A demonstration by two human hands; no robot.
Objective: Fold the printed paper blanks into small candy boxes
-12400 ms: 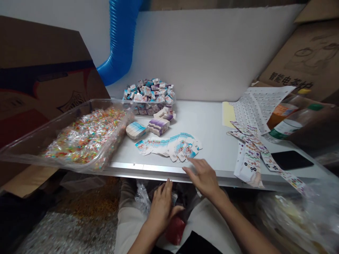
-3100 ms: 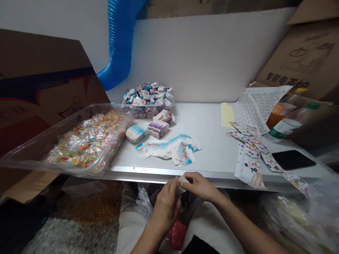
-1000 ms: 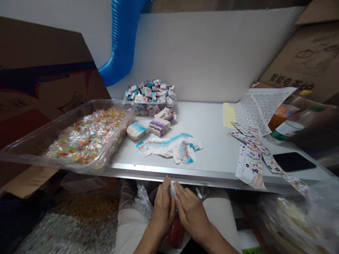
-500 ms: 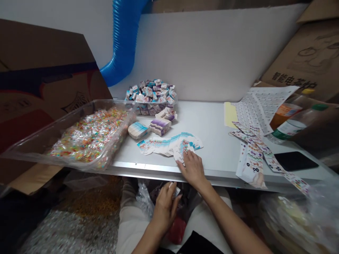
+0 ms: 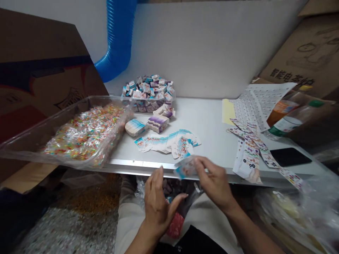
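My right hand (image 5: 215, 180) pinches one flat white-and-blue printed carton blank (image 5: 185, 167), blurred by motion, just above the table's front edge. My left hand (image 5: 156, 201) is raised over my lap, its thumb spread from the fingers and nothing between them. Below it a clear plastic bag (image 5: 140, 188) holds small dark and printed pieces, partly hidden by the hand. Beyond the edge, similar blanks lie fanned in an overlapping row (image 5: 165, 142). Behind them sit a blue-and-white stack (image 5: 135, 127) and a purple-and-white stack (image 5: 158, 123) of blanks.
At the left stands a clear tray (image 5: 106, 155) of colourful wrapped pieces; behind, a clear tub (image 5: 169, 102) heaped with small folded boxes. To the right are printed strips (image 5: 251, 151), a paper sheet (image 5: 254, 102), bottles (image 5: 284, 127) and a black phone (image 5: 290, 158). A blue hose (image 5: 119, 38) hangs behind.
My right hand has lifted a blank off the fanned row and drawn it back towards me. My left hand has risen and opened; the small white piece at its fingers is gone from them.
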